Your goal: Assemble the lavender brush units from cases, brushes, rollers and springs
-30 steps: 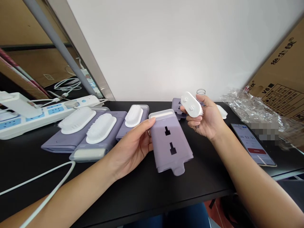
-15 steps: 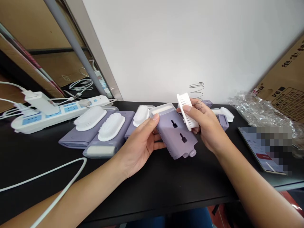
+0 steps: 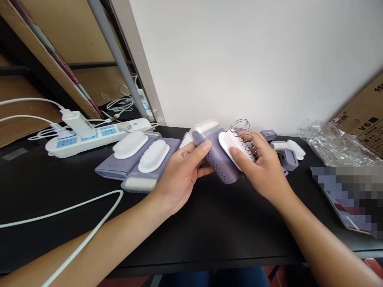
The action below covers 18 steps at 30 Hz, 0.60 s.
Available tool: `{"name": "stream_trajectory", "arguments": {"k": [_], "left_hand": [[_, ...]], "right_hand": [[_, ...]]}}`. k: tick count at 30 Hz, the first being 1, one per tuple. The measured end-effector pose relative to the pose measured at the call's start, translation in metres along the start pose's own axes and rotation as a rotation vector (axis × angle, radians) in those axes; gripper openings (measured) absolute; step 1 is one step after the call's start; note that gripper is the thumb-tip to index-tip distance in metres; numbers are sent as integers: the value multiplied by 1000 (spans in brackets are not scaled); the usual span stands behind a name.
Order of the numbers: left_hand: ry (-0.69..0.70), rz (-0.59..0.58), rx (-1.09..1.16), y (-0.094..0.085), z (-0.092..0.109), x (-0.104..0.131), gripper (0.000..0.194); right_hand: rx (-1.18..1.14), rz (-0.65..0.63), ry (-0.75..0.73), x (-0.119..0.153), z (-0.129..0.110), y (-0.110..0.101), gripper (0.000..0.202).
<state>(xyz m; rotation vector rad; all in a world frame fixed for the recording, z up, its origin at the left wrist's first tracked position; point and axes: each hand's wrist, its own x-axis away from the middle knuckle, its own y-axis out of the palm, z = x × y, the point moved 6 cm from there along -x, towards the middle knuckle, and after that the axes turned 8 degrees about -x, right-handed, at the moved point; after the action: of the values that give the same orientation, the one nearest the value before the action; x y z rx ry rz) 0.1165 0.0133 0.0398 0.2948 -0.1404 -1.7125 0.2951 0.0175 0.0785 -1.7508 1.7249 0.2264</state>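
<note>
My left hand [image 3: 187, 171] grips a purple plastic case [image 3: 220, 163] with small holes along its side and a white block under a clear cap at its upper end. The case is tilted above the table. Against its slotted face lies a white oval brush [image 3: 229, 145], which my right hand [image 3: 263, 163] presses with the thumb. Thin metal coil springs [image 3: 239, 125] stick up from the fingers of that hand. To the left rest two purple cases, each bearing a white brush [image 3: 154, 156]; another white brush [image 3: 186, 140] is partly hidden behind my left hand.
A white power strip [image 3: 98, 137] with plugs and cables stands at the back left. A white cable [image 3: 116, 195] crosses in front. Small purple parts [image 3: 289, 159], clear plastic wrap [image 3: 335, 143], a phone [image 3: 332, 199] and a cardboard box [image 3: 365, 123] are on the right.
The white brush has gone from being held apart beside the case to lying on its slotted face. The case has turned, showing its holed side. The view has shifted slightly left.
</note>
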Motion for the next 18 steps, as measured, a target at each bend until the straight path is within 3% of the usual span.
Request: {"name": "stream_trajectory", "arguments": {"k": [9,18], "left_hand": [[11,17,-16,-1,1,-1,30],[-2,-19,-17,4,0,1,32]], "right_hand": [[-29,-31,-17,2,1,4,35],[155,20,-152,5,-6,5,37]]}}
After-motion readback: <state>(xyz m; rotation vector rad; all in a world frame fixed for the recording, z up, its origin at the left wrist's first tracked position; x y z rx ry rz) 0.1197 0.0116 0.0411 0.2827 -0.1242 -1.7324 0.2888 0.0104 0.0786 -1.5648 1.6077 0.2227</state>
